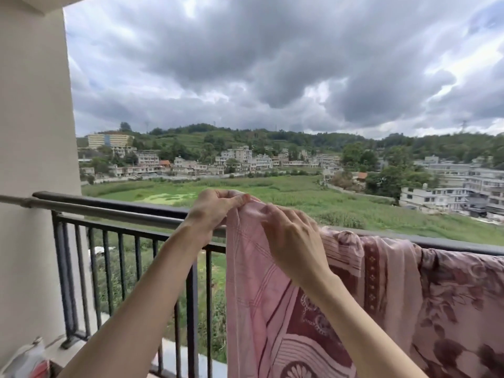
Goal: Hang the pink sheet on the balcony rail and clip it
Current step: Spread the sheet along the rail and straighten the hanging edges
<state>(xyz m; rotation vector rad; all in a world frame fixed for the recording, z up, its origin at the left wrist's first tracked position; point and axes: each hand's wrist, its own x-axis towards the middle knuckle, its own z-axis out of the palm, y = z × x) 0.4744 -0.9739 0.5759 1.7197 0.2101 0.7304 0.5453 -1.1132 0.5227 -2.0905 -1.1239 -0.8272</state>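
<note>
The pink sheet (381,290), printed with dark red flowers and bands, is draped over the dark balcony rail (114,204) from the middle to the right edge. Its left top corner is lifted above the rail. My left hand (215,208) pinches that corner from the left, fingers curled on the cloth. My right hand (291,241) grips the same bunched edge just to the right, slightly lower. No clip is visible.
A grey pole (90,210) runs along the inside of the rail from the cream wall (30,159) at the left. Vertical black bars (131,268) stand below. A white bottle and a red item (30,361) sit on the floor at the bottom left.
</note>
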